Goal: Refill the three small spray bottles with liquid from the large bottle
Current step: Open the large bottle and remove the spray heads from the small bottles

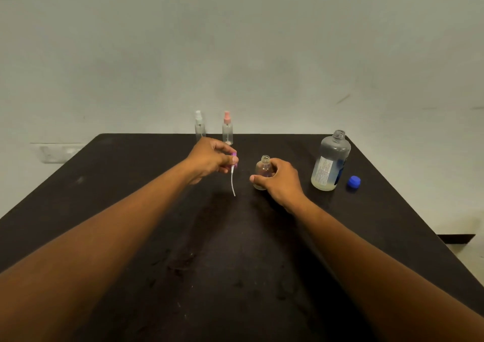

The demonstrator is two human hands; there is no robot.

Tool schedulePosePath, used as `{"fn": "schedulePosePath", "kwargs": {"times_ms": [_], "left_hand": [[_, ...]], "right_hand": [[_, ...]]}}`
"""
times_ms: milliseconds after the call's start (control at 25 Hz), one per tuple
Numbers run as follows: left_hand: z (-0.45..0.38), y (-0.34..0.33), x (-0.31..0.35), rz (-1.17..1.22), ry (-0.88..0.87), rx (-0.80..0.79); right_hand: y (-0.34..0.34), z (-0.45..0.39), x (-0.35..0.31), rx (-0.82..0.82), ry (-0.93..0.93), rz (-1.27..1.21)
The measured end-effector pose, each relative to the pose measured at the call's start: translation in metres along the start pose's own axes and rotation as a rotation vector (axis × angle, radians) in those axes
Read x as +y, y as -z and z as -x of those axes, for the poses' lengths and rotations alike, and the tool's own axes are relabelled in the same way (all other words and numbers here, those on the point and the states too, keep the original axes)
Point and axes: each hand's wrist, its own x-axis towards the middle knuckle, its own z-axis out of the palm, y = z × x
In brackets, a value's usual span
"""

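My right hand (281,180) grips a small clear bottle (263,170) that stands uncapped on the black table (131,197). My left hand (209,159) pinches a purple spray head (234,158) to the left of that bottle, its white dip tube (232,184) hanging down above the table. The large bottle (330,162) stands open at the right, with pale liquid low inside. Its blue cap (353,182) lies beside it on the right. At the far edge stand two small spray bottles, one with a white head (199,126), one with a pink head (227,129).
A pale wall rises right behind the table's far edge. A wall socket (56,153) sits low at the left. The table's right edge runs diagonally past the blue cap, with floor beyond it.
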Motion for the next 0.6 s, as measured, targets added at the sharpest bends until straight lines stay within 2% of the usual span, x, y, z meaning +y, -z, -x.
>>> {"fn": "schedulePosePath", "kwargs": {"times_ms": [360,600], "left_hand": [[-0.009,-0.014,-0.01,-0.182,-0.01,-0.013],[-0.017,-0.028,-0.009,-0.321,0.036,-0.055]], "right_hand": [[-0.004,0.001,0.002,-0.041,0.006,0.059],[0.002,0.004,0.0,-0.025,-0.044,-0.184]]}}
